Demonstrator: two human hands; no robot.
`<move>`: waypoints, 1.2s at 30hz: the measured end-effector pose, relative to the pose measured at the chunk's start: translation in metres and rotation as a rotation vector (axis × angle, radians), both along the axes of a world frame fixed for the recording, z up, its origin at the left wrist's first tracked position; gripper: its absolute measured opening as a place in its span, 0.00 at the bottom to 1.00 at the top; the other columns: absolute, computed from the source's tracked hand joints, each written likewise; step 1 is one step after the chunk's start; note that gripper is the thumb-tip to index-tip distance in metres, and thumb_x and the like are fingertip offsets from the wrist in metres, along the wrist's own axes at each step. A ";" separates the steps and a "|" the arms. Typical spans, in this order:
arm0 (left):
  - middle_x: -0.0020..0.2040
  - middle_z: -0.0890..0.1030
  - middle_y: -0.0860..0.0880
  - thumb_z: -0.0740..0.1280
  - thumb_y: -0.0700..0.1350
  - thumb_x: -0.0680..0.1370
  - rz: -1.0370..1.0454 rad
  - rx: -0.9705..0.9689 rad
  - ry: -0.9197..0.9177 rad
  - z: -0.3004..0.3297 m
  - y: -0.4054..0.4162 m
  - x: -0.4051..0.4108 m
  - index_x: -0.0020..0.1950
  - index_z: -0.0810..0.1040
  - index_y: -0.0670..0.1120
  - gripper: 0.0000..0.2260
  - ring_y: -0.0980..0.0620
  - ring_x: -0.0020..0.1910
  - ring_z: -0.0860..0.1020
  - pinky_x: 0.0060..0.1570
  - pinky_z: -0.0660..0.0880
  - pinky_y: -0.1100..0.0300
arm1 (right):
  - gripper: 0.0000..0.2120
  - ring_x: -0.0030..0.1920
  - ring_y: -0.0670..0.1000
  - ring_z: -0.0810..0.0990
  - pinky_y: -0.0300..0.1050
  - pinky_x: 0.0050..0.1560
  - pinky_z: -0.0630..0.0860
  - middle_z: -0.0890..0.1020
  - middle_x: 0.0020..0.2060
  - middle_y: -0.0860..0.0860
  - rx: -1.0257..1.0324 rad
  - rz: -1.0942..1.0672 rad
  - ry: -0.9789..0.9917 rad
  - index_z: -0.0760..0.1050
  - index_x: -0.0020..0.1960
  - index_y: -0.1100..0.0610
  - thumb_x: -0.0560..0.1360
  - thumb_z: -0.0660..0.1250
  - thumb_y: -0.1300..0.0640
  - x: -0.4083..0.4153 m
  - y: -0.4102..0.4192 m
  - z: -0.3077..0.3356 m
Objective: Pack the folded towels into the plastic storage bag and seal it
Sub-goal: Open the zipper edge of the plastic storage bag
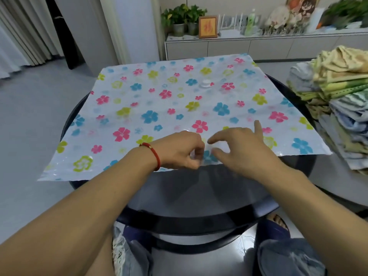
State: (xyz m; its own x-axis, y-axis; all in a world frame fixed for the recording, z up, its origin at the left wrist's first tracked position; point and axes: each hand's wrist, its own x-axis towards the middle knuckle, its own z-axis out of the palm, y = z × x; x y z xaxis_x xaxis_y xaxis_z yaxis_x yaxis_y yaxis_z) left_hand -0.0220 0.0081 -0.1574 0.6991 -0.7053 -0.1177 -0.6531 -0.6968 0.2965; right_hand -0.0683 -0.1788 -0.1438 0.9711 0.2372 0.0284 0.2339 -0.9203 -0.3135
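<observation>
A flat plastic storage bag (169, 104) printed with pink, blue and green flowers lies spread over a round dark table (199, 188). A white valve cap (205, 83) sits on its far half. My left hand (183, 151), with a red cord at the wrist, pinches the bag's near edge at the middle. My right hand (239, 145) hovers just beside it over the same edge, thumb and fingers loosely bent, index finger pointing away, nothing clearly held. A stack of folded towels (338, 108) in yellow, green and blue stands at the right.
The bag overhangs the table at its left and right near corners. A low white cabinet (258, 44) with potted plants, a framed picture and bottles runs along the far wall. My knees and feet show under the table's near edge.
</observation>
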 end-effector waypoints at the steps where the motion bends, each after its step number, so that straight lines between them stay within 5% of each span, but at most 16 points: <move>1: 0.44 0.78 0.52 0.69 0.46 0.74 0.032 -0.027 0.020 0.001 0.003 -0.001 0.45 0.79 0.48 0.02 0.56 0.40 0.74 0.40 0.71 0.62 | 0.09 0.57 0.46 0.83 0.62 0.76 0.64 0.86 0.53 0.41 0.146 -0.056 -0.093 0.83 0.55 0.43 0.79 0.66 0.49 -0.009 0.000 0.002; 3: 0.44 0.78 0.56 0.67 0.47 0.77 0.089 -0.081 0.036 0.003 0.010 -0.003 0.46 0.78 0.50 0.02 0.58 0.41 0.75 0.40 0.72 0.64 | 0.09 0.37 0.44 0.85 0.49 0.48 0.82 0.88 0.37 0.42 0.487 -0.176 -0.060 0.84 0.44 0.47 0.75 0.65 0.50 -0.027 -0.001 0.006; 6: 0.42 0.78 0.58 0.66 0.48 0.77 0.138 -0.158 0.014 0.008 0.013 -0.007 0.45 0.76 0.52 0.02 0.57 0.40 0.76 0.40 0.72 0.64 | 0.13 0.26 0.53 0.85 0.41 0.30 0.76 0.88 0.33 0.49 0.725 -0.311 0.427 0.83 0.44 0.55 0.78 0.62 0.51 -0.038 0.005 -0.005; 8: 0.41 0.78 0.58 0.66 0.48 0.78 0.176 -0.202 -0.006 0.012 0.012 -0.011 0.45 0.76 0.52 0.02 0.57 0.41 0.76 0.41 0.74 0.62 | 0.15 0.28 0.54 0.86 0.40 0.30 0.75 0.89 0.38 0.51 0.803 -0.349 0.590 0.80 0.52 0.56 0.82 0.63 0.46 -0.035 0.015 -0.019; 10: 0.43 0.79 0.57 0.66 0.48 0.79 0.213 -0.232 -0.015 0.013 0.009 -0.015 0.46 0.77 0.51 0.02 0.56 0.43 0.77 0.44 0.75 0.59 | 0.16 0.28 0.53 0.85 0.40 0.29 0.74 0.88 0.43 0.50 0.931 -0.409 0.519 0.79 0.54 0.54 0.82 0.63 0.42 -0.026 0.024 -0.031; 15: 0.43 0.81 0.50 0.65 0.45 0.80 0.299 -0.253 -0.173 0.014 0.002 -0.024 0.47 0.75 0.49 0.02 0.49 0.44 0.77 0.48 0.76 0.49 | 0.12 0.34 0.54 0.88 0.43 0.29 0.79 0.88 0.41 0.53 1.218 -0.413 0.290 0.85 0.44 0.58 0.80 0.71 0.50 -0.015 0.030 -0.044; 19: 0.45 0.82 0.52 0.68 0.45 0.79 0.316 -0.341 -0.140 0.019 0.005 -0.026 0.54 0.79 0.49 0.05 0.54 0.44 0.79 0.51 0.78 0.54 | 0.04 0.44 0.51 0.89 0.43 0.35 0.82 0.88 0.42 0.52 1.296 -0.423 0.218 0.84 0.48 0.56 0.79 0.73 0.56 -0.017 0.033 -0.049; 26: 0.44 0.84 0.52 0.70 0.40 0.75 0.285 -0.392 -0.090 0.022 0.005 -0.029 0.63 0.79 0.51 0.17 0.58 0.42 0.81 0.51 0.80 0.59 | 0.16 0.49 0.50 0.88 0.47 0.46 0.86 0.88 0.45 0.54 1.253 -0.366 0.172 0.83 0.49 0.58 0.73 0.78 0.46 -0.015 0.034 -0.050; 33: 0.38 0.84 0.53 0.71 0.39 0.73 0.292 -0.438 -0.138 0.026 0.002 -0.032 0.56 0.81 0.50 0.13 0.59 0.39 0.81 0.48 0.80 0.60 | 0.19 0.36 0.51 0.80 0.53 0.41 0.82 0.82 0.37 0.61 1.052 -0.390 0.128 0.78 0.39 0.60 0.74 0.74 0.44 -0.010 0.035 -0.049; 36: 0.37 0.84 0.53 0.71 0.39 0.72 0.306 -0.452 -0.158 0.027 -0.001 -0.032 0.52 0.82 0.50 0.10 0.59 0.38 0.81 0.47 0.80 0.62 | 0.16 0.37 0.50 0.77 0.56 0.42 0.81 0.78 0.33 0.56 1.073 -0.440 0.127 0.75 0.40 0.62 0.73 0.72 0.49 -0.010 0.040 -0.047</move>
